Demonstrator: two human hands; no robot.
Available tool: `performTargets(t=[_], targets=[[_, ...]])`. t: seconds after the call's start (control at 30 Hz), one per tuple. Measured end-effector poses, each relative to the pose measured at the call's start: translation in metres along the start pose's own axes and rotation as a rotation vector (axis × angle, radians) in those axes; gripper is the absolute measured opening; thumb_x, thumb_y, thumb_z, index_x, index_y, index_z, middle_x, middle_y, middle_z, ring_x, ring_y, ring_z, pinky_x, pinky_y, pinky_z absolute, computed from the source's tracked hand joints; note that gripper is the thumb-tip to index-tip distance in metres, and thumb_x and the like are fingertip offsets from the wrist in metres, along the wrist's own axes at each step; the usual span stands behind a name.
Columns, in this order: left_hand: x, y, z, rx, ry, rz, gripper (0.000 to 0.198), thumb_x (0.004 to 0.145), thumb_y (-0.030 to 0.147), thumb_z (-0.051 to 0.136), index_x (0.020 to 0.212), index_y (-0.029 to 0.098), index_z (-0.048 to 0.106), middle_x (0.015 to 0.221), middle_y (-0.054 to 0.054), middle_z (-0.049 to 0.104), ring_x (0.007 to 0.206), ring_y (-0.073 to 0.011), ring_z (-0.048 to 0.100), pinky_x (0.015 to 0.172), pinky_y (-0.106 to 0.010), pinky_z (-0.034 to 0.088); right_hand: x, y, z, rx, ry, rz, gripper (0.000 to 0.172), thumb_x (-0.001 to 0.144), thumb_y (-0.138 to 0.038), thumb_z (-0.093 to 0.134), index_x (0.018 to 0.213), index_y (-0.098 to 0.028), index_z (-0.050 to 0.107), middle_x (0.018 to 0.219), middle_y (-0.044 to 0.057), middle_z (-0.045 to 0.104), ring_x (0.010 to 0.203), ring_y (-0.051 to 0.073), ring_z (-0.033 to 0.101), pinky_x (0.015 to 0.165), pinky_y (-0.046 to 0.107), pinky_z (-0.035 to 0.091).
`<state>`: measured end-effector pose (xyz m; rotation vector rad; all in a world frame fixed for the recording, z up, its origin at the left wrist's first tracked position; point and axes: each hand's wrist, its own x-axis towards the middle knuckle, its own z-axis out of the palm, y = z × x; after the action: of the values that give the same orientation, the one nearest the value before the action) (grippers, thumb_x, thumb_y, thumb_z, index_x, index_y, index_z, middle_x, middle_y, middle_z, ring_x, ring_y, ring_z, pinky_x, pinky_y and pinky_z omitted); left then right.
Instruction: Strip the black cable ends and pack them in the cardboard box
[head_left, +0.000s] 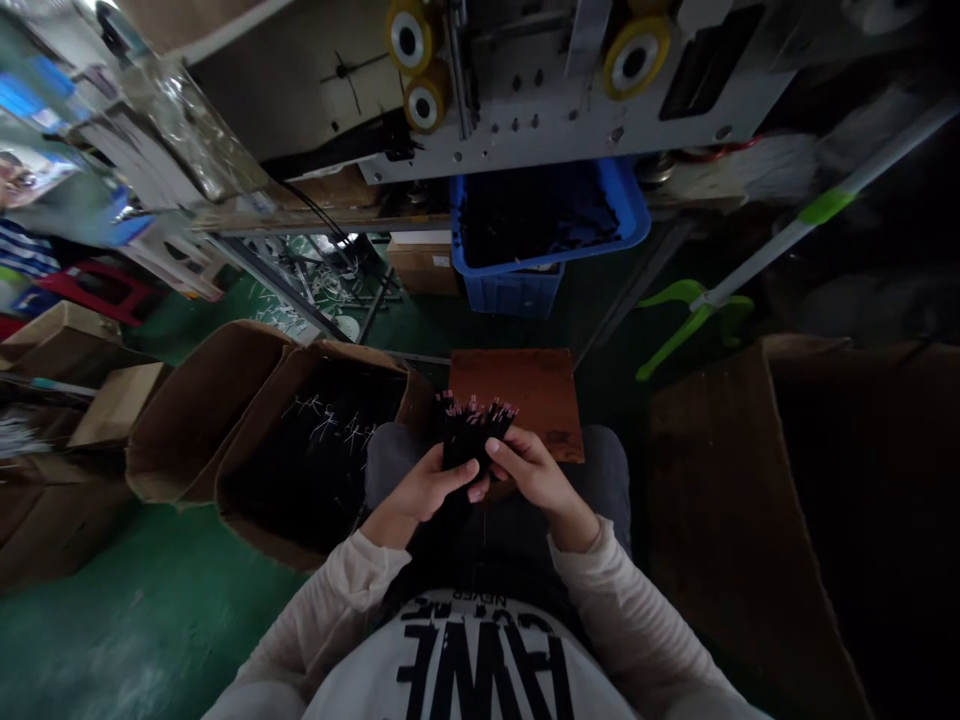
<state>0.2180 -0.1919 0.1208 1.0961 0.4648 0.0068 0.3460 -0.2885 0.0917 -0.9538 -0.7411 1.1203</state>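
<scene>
A bundle of thin black wires (466, 440) with pinkish tips stands in front of my lap, its tips fanned out and pointing away from me. Around its left side my left hand (429, 487) is closed, with the thumb lying across the front. My right hand (538, 475) grips the bundle from the right, its thumb pressed on the upper part. Both hands are close together over a reddish-brown wooden board (517, 385) at my knees. The bundle's lower end is dark and hard to make out.
To my left, an open carton (315, 450) holds dark wires. A blue bin (551, 262) with black pieces sits under the machine (540, 115) with yellow rollers (636, 58). A large carton (735, 500) and a green-footed pole (765, 258) stand at right.
</scene>
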Motion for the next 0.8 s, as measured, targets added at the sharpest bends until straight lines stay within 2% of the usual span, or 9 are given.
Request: performTargets(t=[0.13,0.2,0.27,0.33,0.43,0.53,0.63,0.7,0.8], targets=[[0.006,0.001,0.003,0.144,0.066,0.064,0.034,0.076,0.042,0.067,0.075,0.009,0.060,0.058,-0.001,0.050,0.053,-0.0091,0.045,0.053,-0.023,0.034,0.004,0.003,0.000,-0.067,0.041,-0.014,0.032,0.086,-0.048,0.055,0.075,-0.018,0.051,0.054,-0.005,0.053,0.045,0.010,0.056,0.044,0.020,0.044],[0.010,0.005,0.003,0.220,0.103,0.097,0.034,0.077,0.043,0.066,0.073,0.011,0.056,0.057,0.000,0.049,0.051,-0.0087,0.044,0.052,-0.023,0.034,0.007,0.009,0.000,-0.048,0.060,-0.002,0.030,0.086,-0.048,0.055,0.086,-0.018,0.054,0.060,-0.003,0.059,0.049,0.012,0.059,0.047,0.023,0.048],[0.014,0.015,0.002,0.305,0.140,0.138,0.034,0.078,0.045,0.063,0.075,0.012,0.055,0.055,0.001,0.047,0.050,-0.0085,0.042,0.051,-0.022,0.033,0.010,0.018,0.004,0.016,0.155,-0.036,0.037,0.085,-0.052,0.054,0.105,-0.021,0.055,0.081,0.002,0.067,0.063,0.016,0.065,0.056,0.028,0.053],[0.019,0.032,0.001,0.387,0.190,0.199,0.034,0.079,0.045,0.062,0.083,0.012,0.056,0.057,0.002,0.048,0.051,-0.0087,0.043,0.050,-0.022,0.034,0.013,0.030,0.016,0.090,0.245,-0.119,0.052,0.082,-0.057,0.055,0.122,-0.025,0.049,0.114,0.008,0.063,0.093,0.021,0.065,0.075,0.034,0.055],[0.025,0.075,0.003,0.457,0.301,0.379,0.034,0.080,0.044,0.060,0.094,0.013,0.057,0.064,0.001,0.052,0.052,-0.0083,0.044,0.050,-0.021,0.035,0.022,0.047,0.051,0.155,0.203,-0.171,0.069,0.070,-0.057,0.068,0.128,-0.028,0.046,0.135,0.008,0.050,0.121,0.025,0.050,0.098,0.040,0.045],[0.028,0.132,0.009,0.542,0.413,0.628,0.030,0.082,0.041,0.059,0.093,0.014,0.057,0.067,0.000,0.054,0.050,-0.0068,0.043,0.049,-0.020,0.034,0.036,0.056,0.098,0.165,0.161,-0.127,0.066,0.065,-0.045,0.076,0.122,-0.026,0.049,0.121,0.008,0.059,0.113,0.025,0.055,0.098,0.042,0.045],[0.027,0.191,0.020,0.628,0.490,0.855,0.023,0.084,0.036,0.059,0.089,0.014,0.057,0.067,0.000,0.054,0.051,-0.0062,0.045,0.050,-0.020,0.035,0.057,0.059,0.133,0.166,0.199,-0.124,0.059,0.065,-0.040,0.076,0.116,-0.023,0.051,0.100,0.006,0.065,0.093,0.022,0.061,0.087,0.039,0.050],[0.024,0.227,0.027,0.665,0.539,0.976,0.020,0.085,0.033,0.058,0.091,0.013,0.056,0.067,0.001,0.052,0.052,-0.0050,0.046,0.052,-0.019,0.037,0.073,0.061,0.142,0.133,0.181,-0.126,0.051,0.065,-0.038,0.075,0.109,-0.021,0.054,0.088,0.003,0.065,0.080,0.019,0.061,0.077,0.035,0.052],[0.017,0.270,0.038,0.756,0.624,1.106,0.020,0.089,0.029,0.053,0.093,0.010,0.052,0.068,0.003,0.049,0.057,-0.0023,0.050,0.060,-0.019,0.041,0.093,0.066,0.133,0.005,0.155,-0.131,0.034,0.065,-0.035,0.073,0.093,-0.019,0.061,0.078,0.000,0.064,0.070,0.016,0.059,0.070,0.030,0.050]])
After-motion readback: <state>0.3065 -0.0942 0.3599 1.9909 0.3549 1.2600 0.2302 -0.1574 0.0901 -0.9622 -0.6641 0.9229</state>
